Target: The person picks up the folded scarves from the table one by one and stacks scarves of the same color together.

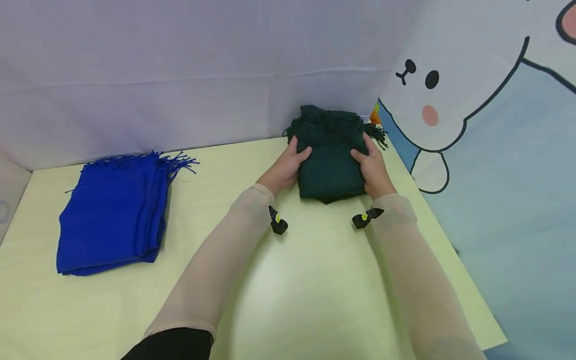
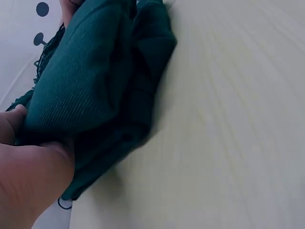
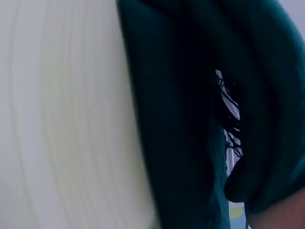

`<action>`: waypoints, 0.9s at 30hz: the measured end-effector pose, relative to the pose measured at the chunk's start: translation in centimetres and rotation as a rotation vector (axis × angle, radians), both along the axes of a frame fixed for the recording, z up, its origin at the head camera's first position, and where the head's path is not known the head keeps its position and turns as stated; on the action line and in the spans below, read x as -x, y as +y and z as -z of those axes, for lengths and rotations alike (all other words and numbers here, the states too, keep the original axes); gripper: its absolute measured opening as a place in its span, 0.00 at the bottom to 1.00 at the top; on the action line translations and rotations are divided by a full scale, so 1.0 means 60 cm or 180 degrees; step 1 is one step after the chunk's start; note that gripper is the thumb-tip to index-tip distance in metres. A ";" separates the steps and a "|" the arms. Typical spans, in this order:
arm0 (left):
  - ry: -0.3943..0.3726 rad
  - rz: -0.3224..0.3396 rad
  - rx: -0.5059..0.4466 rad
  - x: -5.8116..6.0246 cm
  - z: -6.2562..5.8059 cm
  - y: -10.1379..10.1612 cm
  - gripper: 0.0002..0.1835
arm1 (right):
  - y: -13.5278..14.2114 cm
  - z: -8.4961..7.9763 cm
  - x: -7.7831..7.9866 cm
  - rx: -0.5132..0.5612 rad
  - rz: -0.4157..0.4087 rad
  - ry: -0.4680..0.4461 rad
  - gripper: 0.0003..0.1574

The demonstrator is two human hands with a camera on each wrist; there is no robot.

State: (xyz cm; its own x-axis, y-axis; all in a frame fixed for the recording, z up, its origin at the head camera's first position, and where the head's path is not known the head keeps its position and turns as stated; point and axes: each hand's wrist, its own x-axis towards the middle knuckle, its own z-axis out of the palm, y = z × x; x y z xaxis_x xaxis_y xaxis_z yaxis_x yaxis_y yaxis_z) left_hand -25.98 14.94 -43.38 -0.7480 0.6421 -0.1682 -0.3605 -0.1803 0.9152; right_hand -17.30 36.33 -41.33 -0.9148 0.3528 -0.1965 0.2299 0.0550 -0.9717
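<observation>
A folded dark green scarf [image 1: 332, 172] with a fringe along its far end lies at the back right of the table, up against the wall. My left hand [image 1: 287, 167] holds its left side, thumb on top of the cloth. On the other side my right hand [image 1: 374, 167] grips the right edge, its thumb also on top. The remaining fingers are mostly hidden by the cloth. In the left wrist view the scarf [image 2: 81, 81] shows several thick layers. The right wrist view has an upper fold of the scarf [image 3: 274, 95] standing apart from a lower layer.
A folded blue scarf [image 1: 110, 215], fringe toward the wall, lies on the left of the pale yellow table [image 1: 306, 290]. Behind stands a white cloth wall [image 1: 202, 65]. A wall with a cartoon print [image 1: 504, 175] borders the table's right edge.
</observation>
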 end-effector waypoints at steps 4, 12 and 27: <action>-0.0231 -0.0038 0.0047 -0.005 -0.002 0.012 0.43 | 0.014 0.005 0.001 -0.0077 0.0085 -0.0020 0.44; -0.1198 0.0096 0.0084 -0.021 0.013 0.003 0.46 | 0.036 0.025 0.012 0.0071 0.0178 -0.0576 0.45; 0.0461 0.0114 0.1494 -0.075 0.042 -0.014 0.57 | 0.047 0.026 -0.028 -0.1836 0.0085 -0.0610 0.37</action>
State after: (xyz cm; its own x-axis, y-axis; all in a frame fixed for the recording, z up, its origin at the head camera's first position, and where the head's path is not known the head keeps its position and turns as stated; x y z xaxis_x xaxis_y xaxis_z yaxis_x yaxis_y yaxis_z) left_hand -21.47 14.08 -45.90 -0.7639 0.5476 -0.3415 -0.2221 0.2737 0.9358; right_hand -15.63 39.16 -42.91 -0.8715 0.4736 -0.1271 0.4063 0.5523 -0.7279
